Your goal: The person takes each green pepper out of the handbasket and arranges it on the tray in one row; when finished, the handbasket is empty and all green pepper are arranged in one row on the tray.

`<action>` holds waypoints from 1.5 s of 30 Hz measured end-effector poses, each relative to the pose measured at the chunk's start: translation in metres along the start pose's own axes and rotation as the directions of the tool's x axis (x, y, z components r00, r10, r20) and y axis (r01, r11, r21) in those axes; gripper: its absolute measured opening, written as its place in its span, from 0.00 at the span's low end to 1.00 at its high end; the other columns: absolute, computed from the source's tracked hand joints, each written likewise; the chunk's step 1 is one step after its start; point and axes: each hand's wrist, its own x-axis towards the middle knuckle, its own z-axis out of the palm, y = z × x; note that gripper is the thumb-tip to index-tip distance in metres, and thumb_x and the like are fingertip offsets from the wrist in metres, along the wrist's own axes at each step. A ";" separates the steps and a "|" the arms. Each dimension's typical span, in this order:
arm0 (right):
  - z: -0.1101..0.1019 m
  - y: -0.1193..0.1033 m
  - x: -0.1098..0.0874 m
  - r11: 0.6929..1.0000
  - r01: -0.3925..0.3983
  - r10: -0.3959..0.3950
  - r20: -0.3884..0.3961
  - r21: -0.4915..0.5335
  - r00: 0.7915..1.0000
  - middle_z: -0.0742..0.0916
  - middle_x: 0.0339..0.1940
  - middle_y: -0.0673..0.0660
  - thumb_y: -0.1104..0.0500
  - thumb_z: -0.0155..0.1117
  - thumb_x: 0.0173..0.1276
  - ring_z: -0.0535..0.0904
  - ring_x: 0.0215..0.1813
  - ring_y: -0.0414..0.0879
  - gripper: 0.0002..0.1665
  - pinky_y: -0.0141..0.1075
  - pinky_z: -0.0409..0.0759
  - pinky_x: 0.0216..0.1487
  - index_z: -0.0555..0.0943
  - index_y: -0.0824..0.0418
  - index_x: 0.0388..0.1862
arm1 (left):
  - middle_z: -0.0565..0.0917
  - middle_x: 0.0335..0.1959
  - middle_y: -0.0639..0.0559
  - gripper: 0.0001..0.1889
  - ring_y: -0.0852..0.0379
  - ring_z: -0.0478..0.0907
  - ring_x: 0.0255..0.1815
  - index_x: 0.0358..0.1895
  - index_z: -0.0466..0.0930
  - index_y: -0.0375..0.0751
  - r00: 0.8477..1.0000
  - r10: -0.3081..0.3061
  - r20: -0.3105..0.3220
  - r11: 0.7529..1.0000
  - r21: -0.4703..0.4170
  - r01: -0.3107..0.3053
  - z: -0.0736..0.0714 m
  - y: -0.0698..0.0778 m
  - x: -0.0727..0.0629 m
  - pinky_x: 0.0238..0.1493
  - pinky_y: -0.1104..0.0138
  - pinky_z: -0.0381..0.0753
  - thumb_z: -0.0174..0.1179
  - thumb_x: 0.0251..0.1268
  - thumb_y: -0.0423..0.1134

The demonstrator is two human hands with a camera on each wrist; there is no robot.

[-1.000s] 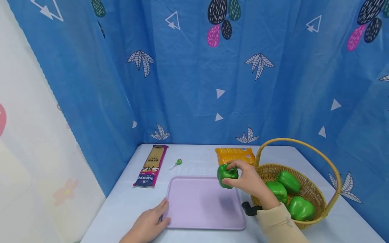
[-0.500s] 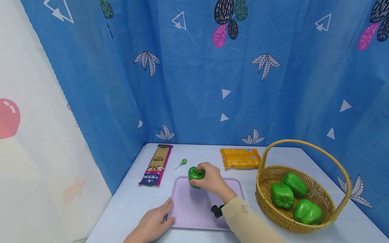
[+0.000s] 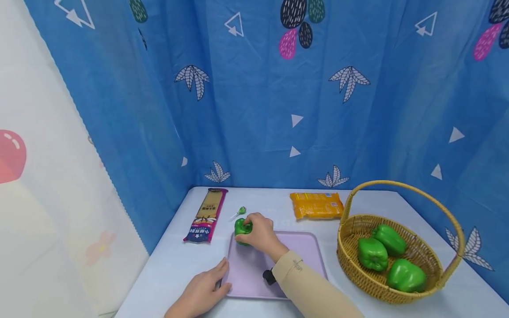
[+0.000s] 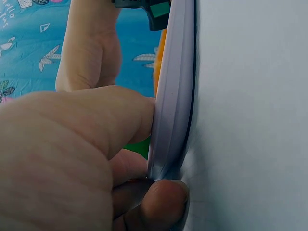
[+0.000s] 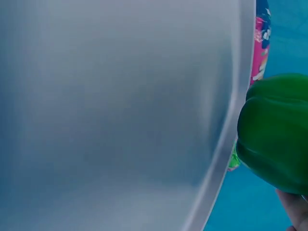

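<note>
My right hand (image 3: pixel 258 232) grips a green bell pepper (image 3: pixel 241 229) between thumb and fingers over the far left corner of the lilac tray (image 3: pixel 296 247). In the right wrist view the bell pepper (image 5: pixel 276 134) overlaps the tray's rim (image 5: pixel 226 144), with part of a finger below it. My left hand (image 3: pixel 203 285) rests at the tray's near left side, fingers along the edge and thumb by the near corner. The left wrist view has the thumb (image 4: pixel 130 115) at the tray's rim (image 4: pixel 168 96) and the fingertips (image 4: pixel 168 195) low beside its wall.
A wicker basket (image 3: pixel 358 282) with a tall handle stands on the right, holding several green bell peppers (image 3: pixel 405 276). Behind the tray lie an orange packet (image 3: pixel 317 206), a lollipop (image 3: pixel 241 211) and a purple-and-tan noodle packet (image 3: pixel 207 216). A blue curtain (image 3: pixel 254 110) hangs behind.
My right hand has carried the bell pepper left across the tray, from its right side to the far left corner. The left hand has stayed at the tray's edge. The view has shifted slightly.
</note>
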 end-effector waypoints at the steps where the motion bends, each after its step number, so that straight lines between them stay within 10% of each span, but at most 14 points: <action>1: 0.001 0.000 0.000 1.000 0.000 0.000 0.002 -0.003 1.000 0.86 0.48 0.53 0.44 0.84 0.55 0.80 0.49 0.48 0.27 0.53 0.70 0.56 0.83 0.56 0.45 | 0.72 0.76 0.44 0.39 0.44 0.76 0.70 0.73 0.72 0.35 1.000 0.002 0.000 1.000 0.001 -0.002 0.000 0.000 0.000 0.65 0.47 0.80 0.58 0.72 0.63; 23: -0.008 0.006 -0.007 1.000 -0.016 0.015 0.060 0.017 0.998 0.87 0.56 0.54 0.40 0.80 0.58 0.82 0.57 0.51 0.32 0.54 0.68 0.60 0.82 0.55 0.54 | 0.71 0.77 0.43 0.41 0.41 0.75 0.71 0.74 0.70 0.36 0.998 -0.033 0.051 0.999 -0.026 0.035 0.000 0.001 0.002 0.66 0.44 0.78 0.57 0.72 0.65; 30: -0.074 0.016 -0.021 1.000 -0.018 0.020 -0.059 0.022 0.998 0.87 0.58 0.53 0.42 0.78 0.62 0.80 0.65 0.55 0.25 0.58 0.72 0.69 0.84 0.53 0.51 | 0.71 0.76 0.43 0.41 0.40 0.74 0.72 0.74 0.70 0.35 0.998 -0.037 0.044 0.999 -0.026 0.038 -0.002 0.001 0.001 0.68 0.44 0.77 0.57 0.71 0.65; 45: -0.235 0.106 -0.089 0.950 -0.129 0.101 -0.113 -0.283 0.988 0.88 0.51 0.63 0.41 0.71 0.70 0.85 0.52 0.60 0.28 0.56 0.86 0.45 0.83 0.61 0.56 | 0.72 0.76 0.41 0.38 0.40 0.76 0.70 0.73 0.72 0.34 1.000 0.010 0.004 1.000 -0.016 -0.010 -0.001 0.000 0.001 0.66 0.43 0.78 0.58 0.73 0.62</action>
